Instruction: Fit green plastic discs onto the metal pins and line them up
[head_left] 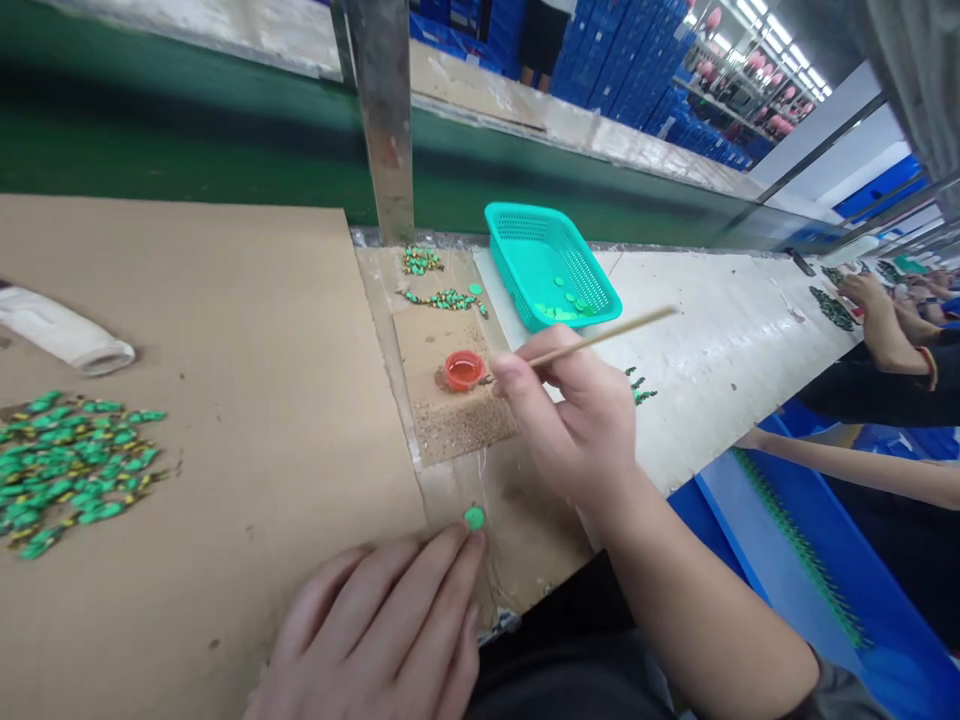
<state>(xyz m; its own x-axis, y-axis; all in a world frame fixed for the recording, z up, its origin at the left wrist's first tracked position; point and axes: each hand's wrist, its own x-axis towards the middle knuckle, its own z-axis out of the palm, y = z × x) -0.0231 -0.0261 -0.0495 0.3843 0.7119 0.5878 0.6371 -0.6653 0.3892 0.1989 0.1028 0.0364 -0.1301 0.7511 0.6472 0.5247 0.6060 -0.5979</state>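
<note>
My right hand is closed around a thin wooden paintbrush. The dark tip of the brush is at the right side of a small red cup holding reddish liquid, on a speckled piece of cardboard. At the near edge of the table, my left hand has its fingers pressed together, the fingertips against a small round green disc. Whether the thumb also grips the disc is hidden.
A turquoise basket holds several green discs. Small green-and-yellow pieces lie in a big pile on the left and in smaller heaps beyond the cup. A white tube lies left. Co-workers' arms are on the right.
</note>
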